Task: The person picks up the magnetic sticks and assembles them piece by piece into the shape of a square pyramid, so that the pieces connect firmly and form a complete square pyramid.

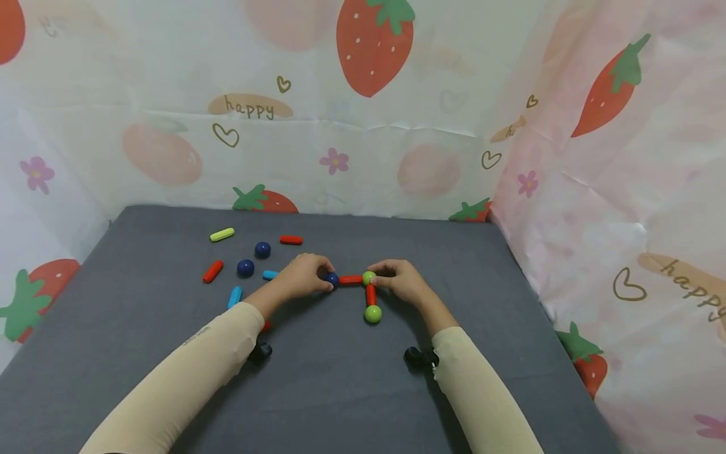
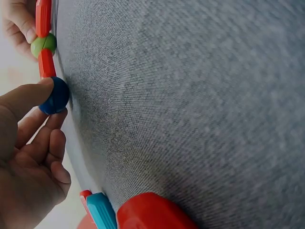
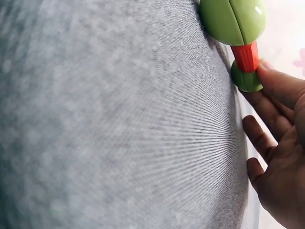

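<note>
My left hand (image 1: 305,275) pinches a blue ball (image 2: 58,97) between thumb and fingers. A red rod (image 1: 351,280) runs from that ball to a green ball (image 3: 247,81), which my right hand (image 1: 401,280) pinches. From this green ball a second red rod (image 1: 371,295) points toward the front and ends in another green ball (image 1: 372,314). The joined pieces lie on the grey cloth, forming a corner. In the right wrist view the nearer green ball (image 3: 233,21) looks large, and the blue ball is out of sight there.
Left of the hands lie two blue balls (image 1: 246,268), a yellow-green rod (image 1: 222,234), red rods (image 1: 213,272) and blue rods (image 1: 235,296). A red piece (image 1: 266,325) is partly hidden by the left forearm. A patterned curtain (image 1: 363,145) borders the grey table (image 1: 340,391) at the back and sides.
</note>
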### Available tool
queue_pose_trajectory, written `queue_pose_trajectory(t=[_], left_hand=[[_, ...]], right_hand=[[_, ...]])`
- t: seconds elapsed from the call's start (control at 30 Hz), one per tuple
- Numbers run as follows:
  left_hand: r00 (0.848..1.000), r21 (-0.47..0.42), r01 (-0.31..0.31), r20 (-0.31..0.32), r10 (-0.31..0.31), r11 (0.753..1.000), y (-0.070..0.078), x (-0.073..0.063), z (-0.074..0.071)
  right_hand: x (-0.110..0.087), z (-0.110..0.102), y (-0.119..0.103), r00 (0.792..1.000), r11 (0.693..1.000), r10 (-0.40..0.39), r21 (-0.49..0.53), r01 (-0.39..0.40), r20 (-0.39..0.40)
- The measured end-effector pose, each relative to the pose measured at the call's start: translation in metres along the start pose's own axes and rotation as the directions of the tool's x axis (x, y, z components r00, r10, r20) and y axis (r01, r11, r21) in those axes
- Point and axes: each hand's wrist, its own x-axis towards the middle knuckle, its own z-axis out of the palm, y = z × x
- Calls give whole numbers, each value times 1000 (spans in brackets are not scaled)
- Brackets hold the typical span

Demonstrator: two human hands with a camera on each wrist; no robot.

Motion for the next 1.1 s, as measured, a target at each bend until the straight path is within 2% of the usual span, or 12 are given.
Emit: queue_pose_trajectory(t=[0.33, 0.6, 0.97, 1.1], left_hand=[[1000, -5, 1, 23, -1, 1000, 3, 2, -2], [999, -4, -22, 43, 22, 1000, 3, 8, -3], [997, -22, -53, 60, 54, 998, 8, 15, 1], [998, 5, -49, 50, 48, 999, 9, 19, 1]], right_hand=[[-4, -4, 0, 1000, 999, -6, -34, 6, 16], [-10, -10, 1, 994, 995, -73, -58, 77, 77], [-21, -14, 4, 994, 996, -58, -63, 65, 98], [-26, -13, 3, 989, 994, -87, -61, 95, 115]])
